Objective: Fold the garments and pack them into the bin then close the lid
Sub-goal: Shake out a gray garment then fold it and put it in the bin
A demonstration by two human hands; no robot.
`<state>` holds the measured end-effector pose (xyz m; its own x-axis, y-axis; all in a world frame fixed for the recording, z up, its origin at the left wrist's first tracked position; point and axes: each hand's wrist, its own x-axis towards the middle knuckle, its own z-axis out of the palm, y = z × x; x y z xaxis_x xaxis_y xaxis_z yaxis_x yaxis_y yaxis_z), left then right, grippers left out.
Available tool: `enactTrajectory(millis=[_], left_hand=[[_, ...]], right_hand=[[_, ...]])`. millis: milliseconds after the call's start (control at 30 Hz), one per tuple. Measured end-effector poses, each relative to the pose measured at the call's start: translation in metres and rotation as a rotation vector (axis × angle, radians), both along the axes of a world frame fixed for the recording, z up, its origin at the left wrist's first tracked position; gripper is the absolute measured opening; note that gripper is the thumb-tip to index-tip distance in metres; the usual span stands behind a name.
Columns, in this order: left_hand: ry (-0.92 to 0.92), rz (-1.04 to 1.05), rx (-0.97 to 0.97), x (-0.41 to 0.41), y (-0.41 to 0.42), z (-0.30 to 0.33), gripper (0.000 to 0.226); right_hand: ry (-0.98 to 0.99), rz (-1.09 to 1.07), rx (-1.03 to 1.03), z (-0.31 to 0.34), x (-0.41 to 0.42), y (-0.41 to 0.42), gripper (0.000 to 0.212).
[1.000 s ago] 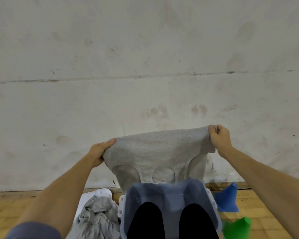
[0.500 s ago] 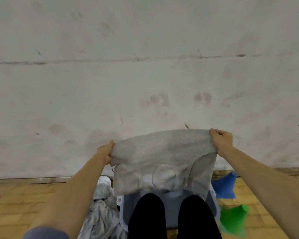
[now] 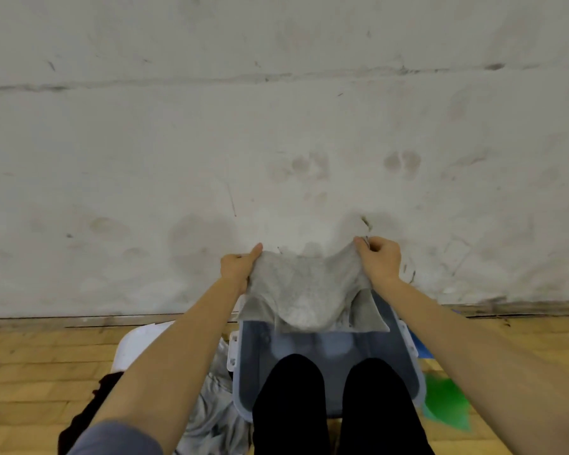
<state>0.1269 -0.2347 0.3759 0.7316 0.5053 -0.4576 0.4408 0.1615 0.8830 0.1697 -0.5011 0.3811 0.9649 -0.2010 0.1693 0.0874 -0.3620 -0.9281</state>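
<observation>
Your black-clad knees [image 3: 335, 402] filled the lower centre, over the blue bin [image 3: 329, 349] on the wooden floor [image 3: 30, 356]. Above its far rim, your left hand [image 3: 237, 267] and right hand [image 3: 380, 257] each pinched the sagging grey garment [image 3: 304, 290], before the scuffed white wall [image 3: 276, 126].

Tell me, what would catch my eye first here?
Two bare hands, left and right, hold a grey garment up by its top corners, in the middle before a scuffed pale wall. Its lower edge hangs over the far rim of a translucent bin on the wooden floor, and more grey clothes lie heaped left of the bin.
</observation>
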Motion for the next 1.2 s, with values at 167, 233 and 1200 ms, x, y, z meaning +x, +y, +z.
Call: enactTrajectory(millis=[167, 233, 1200], left_hand=[[-0.028, -0.05, -0.081, -0.003, -0.029, 0.003, 0.039], [-0.037, -0.055, -0.088, -0.002, -0.039, 0.0, 0.044], [-0.182, -0.115, -0.713, -0.018, -0.085, 0.003, 0.045]], right_hand=[[0.031, 0.029, 0.1, -0.001, -0.006, 0.026, 0.044], [0.055, 0.06, 0.151, -0.001, -0.011, 0.036, 0.042], [0.42, 0.344, 0.583, -0.017, -0.072, 0.075, 0.042]])
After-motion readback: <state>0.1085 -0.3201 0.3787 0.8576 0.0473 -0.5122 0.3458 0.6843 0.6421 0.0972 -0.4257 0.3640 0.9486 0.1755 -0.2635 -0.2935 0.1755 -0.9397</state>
